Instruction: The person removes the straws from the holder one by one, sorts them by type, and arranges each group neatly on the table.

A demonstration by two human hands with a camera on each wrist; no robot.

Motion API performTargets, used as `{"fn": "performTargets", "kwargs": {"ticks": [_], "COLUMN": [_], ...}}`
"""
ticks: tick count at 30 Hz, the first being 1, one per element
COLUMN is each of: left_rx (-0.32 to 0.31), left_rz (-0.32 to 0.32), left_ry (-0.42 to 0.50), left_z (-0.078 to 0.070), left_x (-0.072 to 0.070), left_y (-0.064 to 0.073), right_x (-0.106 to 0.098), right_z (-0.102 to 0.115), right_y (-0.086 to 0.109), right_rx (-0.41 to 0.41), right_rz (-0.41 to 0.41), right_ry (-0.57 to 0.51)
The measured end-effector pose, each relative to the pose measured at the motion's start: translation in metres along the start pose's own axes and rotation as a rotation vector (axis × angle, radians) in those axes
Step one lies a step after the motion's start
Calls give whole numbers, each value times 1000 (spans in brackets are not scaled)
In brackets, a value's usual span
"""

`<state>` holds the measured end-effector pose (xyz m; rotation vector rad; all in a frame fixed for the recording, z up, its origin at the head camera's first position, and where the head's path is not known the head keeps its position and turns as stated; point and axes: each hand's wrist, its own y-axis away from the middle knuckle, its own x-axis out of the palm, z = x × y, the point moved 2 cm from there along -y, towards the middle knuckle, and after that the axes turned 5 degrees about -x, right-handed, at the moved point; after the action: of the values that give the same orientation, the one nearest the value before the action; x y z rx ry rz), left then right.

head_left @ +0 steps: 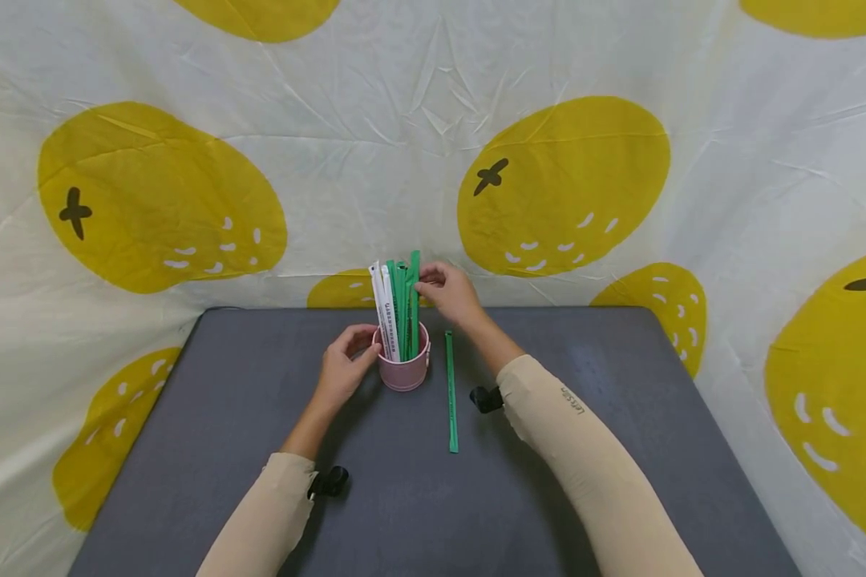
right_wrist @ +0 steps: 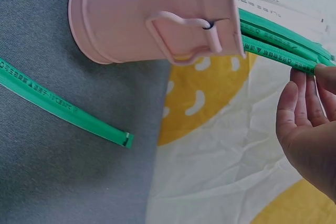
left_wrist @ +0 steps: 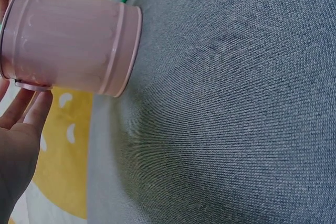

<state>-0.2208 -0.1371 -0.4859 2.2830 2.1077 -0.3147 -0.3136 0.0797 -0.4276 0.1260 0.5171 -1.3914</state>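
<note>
A small pink metal bucket (head_left: pixel 402 377) stands upright on the table, holding several wrapped straws, green ones (head_left: pixel 404 316) at the right and white ones (head_left: pixel 384 312) at the left. My left hand (head_left: pixel 342 369) holds the bucket's left side at the rim, its fingers against the small side handle (left_wrist: pixel 32 85) in the left wrist view. With thumb and fingertips, my right hand (head_left: pixel 450 295) pinches a green wrapped straw (right_wrist: pixel 278 55) near its upper end; the straw's lower end is inside the bucket. Another green wrapped straw (head_left: pixel 451 393) lies on the table just right of the bucket.
The dark grey table (head_left: pixel 209 449) ends close behind the bucket. A pale cloth (head_left: pixel 375 192) printed with big yellow fruit hangs behind and at both sides. Black wrist cameras sit on the left sleeve (head_left: pixel 260 513) and the right sleeve (head_left: pixel 570 433).
</note>
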Motion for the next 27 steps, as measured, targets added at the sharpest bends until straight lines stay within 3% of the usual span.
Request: {"fn": "performTargets", "kwargs": {"ticks": [9, 22, 27], "left_rx": [-29, -15, 1], "left_rz": [5, -29, -44], "left_ry": [4, -13, -21], "left_z": [-2, -3, 16], "left_x": [-1, 2, 3], "left_y": [1, 1, -6], "right_x": [-13, -38, -50], "right_z": [11, 36, 43], "right_y": [-2, -6, -9], "right_rx": [12, -60, -73], "right_rz": [-6, -50, -74], "right_ry": [-64, -200, -262]}}
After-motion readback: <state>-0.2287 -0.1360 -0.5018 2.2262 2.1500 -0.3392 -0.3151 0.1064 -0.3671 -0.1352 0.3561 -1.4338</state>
